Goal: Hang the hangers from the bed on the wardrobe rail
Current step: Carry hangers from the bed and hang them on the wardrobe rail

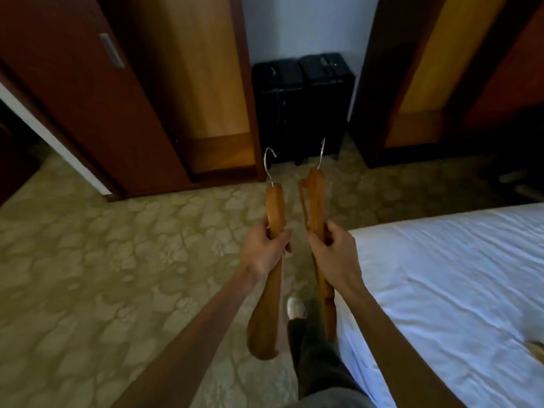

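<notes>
Left hand [266,248] wrapped round one wooden hanger [275,207], right hand [334,250] round another hanger [315,198]; both upright, hooks topmost, pointing toward open wardrobe [206,98] ahead-left, nearer the left.

The left hand [266,248] covers the middle of its wooden hanger [272,278], and the right hand [334,250] covers the middle of the other hanger [316,201], whose lower end slips behind that forearm. The bed [447,278] runs off the right and bottom edges. A pale wooden thing [536,348] on it is cut by the frame. The wardrobe [88,98] top is out of sight, rail unseen. The carpet [88,260] is smeared with blur.
</notes>
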